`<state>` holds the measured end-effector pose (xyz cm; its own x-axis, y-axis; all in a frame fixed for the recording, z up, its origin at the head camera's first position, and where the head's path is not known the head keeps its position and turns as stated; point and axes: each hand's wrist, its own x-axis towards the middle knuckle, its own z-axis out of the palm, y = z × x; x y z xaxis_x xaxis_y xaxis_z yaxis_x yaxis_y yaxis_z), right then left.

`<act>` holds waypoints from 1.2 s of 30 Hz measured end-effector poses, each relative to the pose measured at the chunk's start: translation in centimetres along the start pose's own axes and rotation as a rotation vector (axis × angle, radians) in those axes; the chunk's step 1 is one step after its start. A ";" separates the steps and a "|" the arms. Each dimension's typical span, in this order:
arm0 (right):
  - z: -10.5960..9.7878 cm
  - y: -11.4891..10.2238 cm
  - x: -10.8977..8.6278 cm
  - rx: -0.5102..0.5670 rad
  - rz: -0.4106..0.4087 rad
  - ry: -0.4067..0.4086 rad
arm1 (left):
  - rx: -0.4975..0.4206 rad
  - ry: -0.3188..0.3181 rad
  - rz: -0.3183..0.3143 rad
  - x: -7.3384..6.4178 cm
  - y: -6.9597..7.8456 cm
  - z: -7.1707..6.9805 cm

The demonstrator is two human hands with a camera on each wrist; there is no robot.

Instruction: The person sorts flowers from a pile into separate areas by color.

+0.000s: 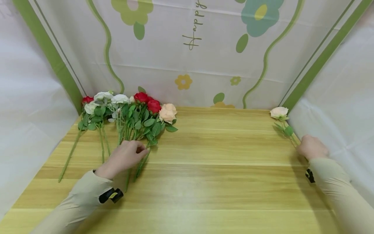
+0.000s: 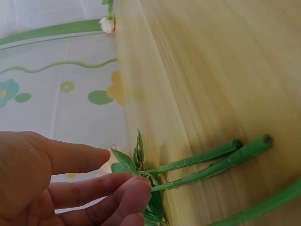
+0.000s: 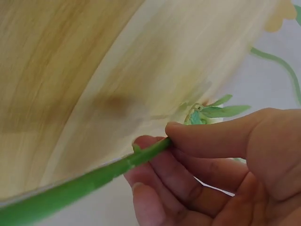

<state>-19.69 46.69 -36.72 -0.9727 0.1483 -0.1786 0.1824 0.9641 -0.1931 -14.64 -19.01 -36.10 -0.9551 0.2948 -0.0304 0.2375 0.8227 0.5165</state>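
At the table's right edge, my right hand (image 1: 313,148) pinches the stem of a pale cream rose (image 1: 279,112), whose bloom points to the back. The right wrist view shows this green stem (image 3: 94,186) between thumb and fingertips. My left hand (image 1: 125,156) hovers over the stems of the flowers at left, nearest a peach rose (image 1: 168,112). In the left wrist view, its thumb and fingers are apart beside green leaves (image 2: 124,161) and two stems (image 2: 221,165), with no firm hold visible. Red roses (image 1: 154,106) and white flowers (image 1: 120,98) lie alongside.
The wooden table (image 1: 222,188) runs back to a printed cloth backdrop (image 1: 204,58). White cloth walls (image 1: 26,107) stand on both sides. A lone stem (image 1: 69,157) lies slanted at the far left, its red bloom (image 1: 87,99) at the back.
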 end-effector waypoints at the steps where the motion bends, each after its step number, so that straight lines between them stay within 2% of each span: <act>1: 0.1 0.0 0.0 -0.010 -0.005 0.015 | 0.002 -0.002 -0.004 0.0 0.0 0.0; 6: 0.3 -0.6 -0.1 -0.041 -0.027 0.092 | 0.004 -0.019 -0.021 0.4 0.2 -0.2; 11: -0.1 -2.8 -0.7 -0.021 -0.051 0.148 | 0.012 -0.022 -0.035 0.8 0.4 -0.5; 19: 0.0 -9.0 -3.0 0.076 -0.225 0.193 | 0.020 -0.067 -0.077 1.6 0.5 -0.5; 24: 0.4 -13.2 -5.2 0.138 -0.252 0.216 | 0.061 -0.113 -0.104 2.0 0.7 -0.2; 27: 0.6 -15.3 -6.1 0.192 -0.268 0.219 | 0.096 -0.086 -0.084 2.3 1.0 0.2; 30: 0.9 -17.1 -6.9 0.222 -0.294 0.250 | 0.117 -0.010 -0.065 2.6 1.3 0.6; 33: 1.2 -18.6 -7.5 0.236 -0.325 0.283 | 0.146 0.055 -0.086 2.9 1.5 1.0; 36: 1.3 -19.9 -8.1 0.243 -0.354 0.296 | 0.175 0.066 -0.133 3.1 1.5 1.4</act>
<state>-15.28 26.03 -32.72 -0.9734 -0.0878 0.2115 -0.1711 0.8927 -0.4168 -17.04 -16.18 -36.62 -0.9881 0.1510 -0.0295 0.1309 0.9257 0.3550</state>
